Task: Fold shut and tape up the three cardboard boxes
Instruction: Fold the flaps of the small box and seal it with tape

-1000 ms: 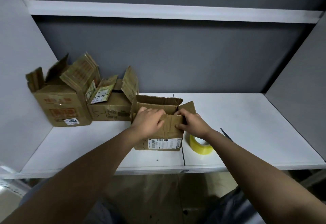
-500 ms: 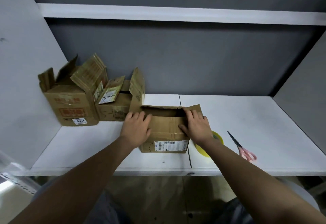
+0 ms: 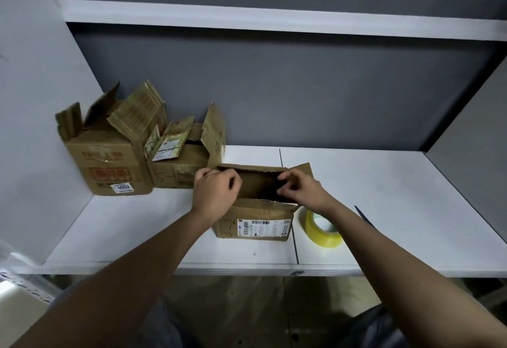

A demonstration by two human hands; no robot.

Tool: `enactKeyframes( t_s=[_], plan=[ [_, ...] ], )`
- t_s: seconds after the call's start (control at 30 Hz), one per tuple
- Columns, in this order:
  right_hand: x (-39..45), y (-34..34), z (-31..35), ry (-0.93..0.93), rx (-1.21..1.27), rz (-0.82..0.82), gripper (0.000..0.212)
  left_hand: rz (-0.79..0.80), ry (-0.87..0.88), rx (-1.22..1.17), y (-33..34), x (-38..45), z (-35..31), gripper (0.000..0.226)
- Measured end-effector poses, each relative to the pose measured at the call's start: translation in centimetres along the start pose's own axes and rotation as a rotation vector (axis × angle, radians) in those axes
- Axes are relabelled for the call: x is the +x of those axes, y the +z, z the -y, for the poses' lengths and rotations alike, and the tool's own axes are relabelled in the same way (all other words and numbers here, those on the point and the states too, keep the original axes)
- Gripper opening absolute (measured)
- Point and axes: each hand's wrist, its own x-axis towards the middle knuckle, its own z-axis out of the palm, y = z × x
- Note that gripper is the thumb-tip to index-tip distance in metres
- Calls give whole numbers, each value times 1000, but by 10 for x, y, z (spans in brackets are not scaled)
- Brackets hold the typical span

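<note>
The nearest cardboard box (image 3: pixel 258 223), with a barcode label on its front, stands at the middle of the white shelf with its top open and dark inside. My left hand (image 3: pixel 215 192) curls its fingers over the box's left end, where the side flap lies hidden under it. My right hand (image 3: pixel 301 188) pinches the edge at the right end, in front of the upright right flap (image 3: pixel 303 169). Two more open boxes stand at the back left: a large one (image 3: pixel 107 166) and a smaller one (image 3: pixel 178 172), flaps up. A yellow tape roll (image 3: pixel 323 231) lies right of the near box.
A scissor blade (image 3: pixel 360 211) shows just behind my right forearm; the rest is hidden. The shelf (image 3: pixel 397 197) is walled by grey panels at left, back and right, with another shelf board (image 3: pixel 274 18) overhead. A seam (image 3: pixel 295 246) crosses the shelf beside the box.
Both hands have left the near flap they were pressing flat and moved to the box's two ends with curled fingers. The top now gapes open.
</note>
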Motion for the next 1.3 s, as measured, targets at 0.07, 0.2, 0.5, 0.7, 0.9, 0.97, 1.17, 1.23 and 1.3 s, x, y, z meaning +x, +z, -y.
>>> enactKeyframes(
  t_s=[0.07,0.2,0.5,0.7,0.9,0.97,1.17,1.23,1.3],
  plan=[
    [4,-6,0,-16,-227,94,55,35,38,37,-1,-3,4,16],
    [14,-7,2,-107,-518,189,91,56,-33,138,-5,-14,10,69],
    [44,0,-1,-23,-728,60,75,366,-111,-340,-1,-26,8,75],
    [29,0,-16,-93,-612,-211,56,545,-172,-277,5,-7,14,52],
    [13,-6,-21,-136,-384,-207,62,757,-121,-264,-1,50,12,80],
    [8,-4,-19,-149,-339,-330,62,757,-6,-8,6,60,9,88],
    [-13,16,-19,-85,251,-189,79,491,-35,134,38,46,11,76],
    [-18,20,-23,-127,166,-103,72,448,-117,78,44,40,11,70],
    [-20,19,-22,-168,75,-93,72,456,-203,-24,44,38,12,68]
  ],
)
